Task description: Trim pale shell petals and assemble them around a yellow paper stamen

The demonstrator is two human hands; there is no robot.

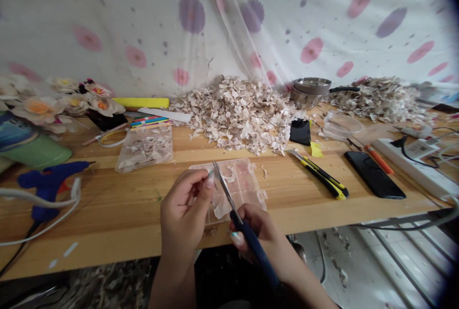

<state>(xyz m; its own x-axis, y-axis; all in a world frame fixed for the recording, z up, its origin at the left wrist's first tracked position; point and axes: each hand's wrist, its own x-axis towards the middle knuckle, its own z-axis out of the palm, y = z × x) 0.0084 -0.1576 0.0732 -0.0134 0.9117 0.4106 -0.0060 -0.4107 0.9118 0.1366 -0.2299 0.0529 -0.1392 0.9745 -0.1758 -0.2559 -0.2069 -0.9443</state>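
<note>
My right hand [256, 230] is wrapped around a pair of scissors [255, 247] with dark blue handles. Their narrow metal blades look close together and point up and away, tips beside my left fingertips. Thumb and fingers of my left hand [186, 206] are pinched together; whatever is between them is too small or hidden to name. Under both hands lies a clear compartment box [245, 182] on the wooden table [118, 218]. A few pale, thin flakes [222, 209] rest in it, partly covered by the hands and scissors.
A big heap of pale flakes [240, 113] stands behind the box, with a flake-filled tray [145, 148] to its left. A blue glue gun [53, 182] lies at far left. Right are yellow-black cutters [322, 175], a phone [375, 174] and a power strip [419, 165].
</note>
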